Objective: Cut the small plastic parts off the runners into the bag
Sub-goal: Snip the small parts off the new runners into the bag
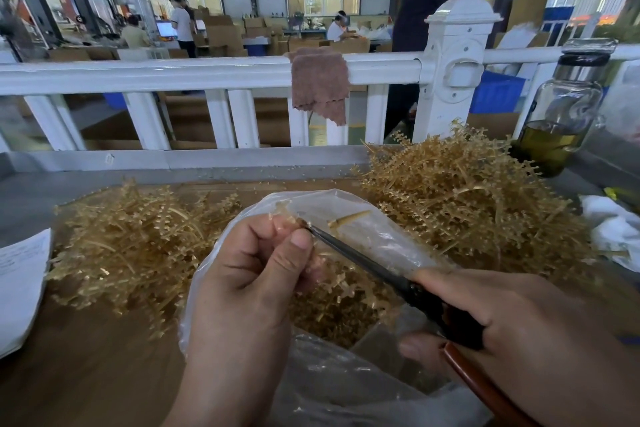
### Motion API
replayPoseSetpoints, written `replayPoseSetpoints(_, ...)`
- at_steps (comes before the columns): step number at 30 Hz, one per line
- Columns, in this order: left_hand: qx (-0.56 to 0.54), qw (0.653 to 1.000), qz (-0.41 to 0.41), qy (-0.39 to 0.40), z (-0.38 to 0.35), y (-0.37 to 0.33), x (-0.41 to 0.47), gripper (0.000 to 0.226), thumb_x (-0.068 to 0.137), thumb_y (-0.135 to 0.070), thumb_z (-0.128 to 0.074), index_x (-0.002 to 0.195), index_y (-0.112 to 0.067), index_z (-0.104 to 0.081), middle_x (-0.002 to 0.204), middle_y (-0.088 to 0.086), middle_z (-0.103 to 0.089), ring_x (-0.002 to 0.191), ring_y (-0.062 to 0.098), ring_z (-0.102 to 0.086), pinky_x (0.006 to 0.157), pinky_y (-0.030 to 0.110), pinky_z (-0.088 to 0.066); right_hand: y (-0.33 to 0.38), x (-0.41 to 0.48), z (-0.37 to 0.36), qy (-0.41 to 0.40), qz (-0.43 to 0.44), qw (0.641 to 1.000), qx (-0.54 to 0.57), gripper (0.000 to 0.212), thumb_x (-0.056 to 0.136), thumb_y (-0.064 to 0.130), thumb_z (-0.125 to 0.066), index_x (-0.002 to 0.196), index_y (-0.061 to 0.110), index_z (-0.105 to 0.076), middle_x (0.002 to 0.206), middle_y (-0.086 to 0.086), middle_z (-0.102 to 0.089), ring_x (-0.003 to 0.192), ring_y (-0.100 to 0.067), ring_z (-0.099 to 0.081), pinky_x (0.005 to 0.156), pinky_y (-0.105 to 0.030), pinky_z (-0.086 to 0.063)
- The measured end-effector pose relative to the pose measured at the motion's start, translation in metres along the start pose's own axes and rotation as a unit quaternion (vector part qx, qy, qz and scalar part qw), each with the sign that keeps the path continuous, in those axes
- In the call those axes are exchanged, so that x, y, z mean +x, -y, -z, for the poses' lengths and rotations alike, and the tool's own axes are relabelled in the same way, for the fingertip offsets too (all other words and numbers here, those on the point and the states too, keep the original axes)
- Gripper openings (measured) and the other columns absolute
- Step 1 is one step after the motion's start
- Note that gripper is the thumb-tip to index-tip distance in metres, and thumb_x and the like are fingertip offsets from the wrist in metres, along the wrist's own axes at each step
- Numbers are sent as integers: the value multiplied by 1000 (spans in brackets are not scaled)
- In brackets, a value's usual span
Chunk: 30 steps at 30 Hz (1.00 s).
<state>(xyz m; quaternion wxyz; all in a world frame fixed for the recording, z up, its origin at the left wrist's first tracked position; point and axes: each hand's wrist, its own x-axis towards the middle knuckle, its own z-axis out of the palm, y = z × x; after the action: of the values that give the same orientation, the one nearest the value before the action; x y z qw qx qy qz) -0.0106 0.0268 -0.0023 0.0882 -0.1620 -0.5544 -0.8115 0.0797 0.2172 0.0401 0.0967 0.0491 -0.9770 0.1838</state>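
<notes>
My left hand [256,274] pinches a small tan runner piece [285,213] between thumb and fingers above the open clear plastic bag [374,239]. My right hand [512,329] grips dark scissors [381,274] with red-brown handles; the blade tips meet the runner at my left fingertips. A cut tan piece [349,218] shows just beyond the blades, over the bag. Small tan parts [339,305] lie inside the bag. Heaps of tan runners lie on the left [131,246] and on the right [478,204].
A white railing [207,74] with a brown cloth [320,87] hung over it crosses behind the table. A glass bottle [561,121] with olive liquid stands at right. Papers [20,288] lie at the left edge, white plastic [613,229] at right. A person stands beyond the railing.
</notes>
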Motion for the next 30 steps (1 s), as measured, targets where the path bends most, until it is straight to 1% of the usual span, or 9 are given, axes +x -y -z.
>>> replayPoseSetpoints(3, 4, 1000, -7, 9, 1, 0, 0, 14, 76, -22, -81, 73, -29, -69, 66, 1, -62, 65, 18, -62, 62, 22, -54, 2, 1, 0, 3, -12, 1000, 4, 54, 73, 87, -42, 108, 49, -59, 93, 32, -64, 82, 13, -61, 57, -12, -53)
replayPoseSetpoints(5, 2, 1000, -10, 6, 1, 0, 0, 12, 75, -26, -79, 71, -30, -69, 66, 1, -63, 65, 18, -62, 63, 22, -54, 2, 1, 2, 5, -19, 1000, 3, 55, 72, 87, -42, 109, 49, -58, 92, 32, -64, 81, 12, -61, 56, -14, -53)
replayPoseSetpoints(7, 11, 1000, -15, 6, 1, 1, 0, 16, 78, -23, -81, 71, -30, -68, 66, 0, -63, 65, 17, -63, 63, 21, -54, 2, 1, 1, 18, -15, 1000, 13, 56, 72, 87, -43, 107, 47, -60, 90, 30, -65, 78, 10, -62, 57, -17, -53)
replayPoseSetpoints(10, 11, 1000, -14, 4, 2, 2, 0, 12, 81, -23, -67, 71, -29, -68, 67, 1, -64, 65, 17, -62, 62, 21, -53, 1, 2, -2, 7, -9, 1000, 21, 55, 72, 85, -44, 107, 46, -60, 86, 28, -65, 76, 9, -63, 57, -17, -52)
replayPoseSetpoints(13, 13, 1000, -14, 0, 2, 2, 0, 12, 81, -24, -66, 71, -30, -68, 66, 0, -64, 65, 17, -62, 62, 21, -54, 2, 2, -3, 6, -6, 1000, 11, 56, 73, 85, -42, 107, 45, -60, 84, 29, -65, 76, 9, -62, 60, -15, -51)
replayPoseSetpoints(17, 7, 1000, -12, -2, -1, 3, -1, 12, 80, -22, -66, 70, -29, -68, 67, -2, -63, 64, 15, -62, 63, 23, -55, 1, 1, -3, -10, 6, 1000, 13, 61, 73, 86, -40, 106, 40, -61, 82, 26, -65, 75, 7, -63, 59, -17, -52)
replayPoseSetpoints(21, -8, 1000, -9, 1, -2, 2, -2, 13, 79, -20, -66, 69, -29, -67, 67, -1, -62, 63, 15, -61, 62, 22, -54, 1, 1, -3, -23, 21, 999, 18, 50, 76, 81, -44, 95, 40, -65, 74, 26, -62, 69, 9, -61, 62, -12, -48)
replayPoseSetpoints(26, -15, 1000, -5, -1, -1, 3, -2, 12, 79, -20, -67, 69, -28, -67, 68, 0, -62, 64, 15, -62, 63, 22, -55, 1, 0, -2, -27, 32, 999, 4, 47, 79, 78, -44, 89, 37, -65, 68, 25, -60, 64, 8, -59, 58, -15, -48)
replayPoseSetpoints(30, -14, 1000, -5, -4, -2, 2, -3, 13, 79, -20, -69, 69, -28, -68, 69, -1, -62, 65, 14, -62, 64, 23, -55, 1, 0, -3, -20, 31, 999, 2, 40, 80, 76, -46, 89, 41, -62, 69, 28, -58, 66, 11, -58, 59, -7, -44)
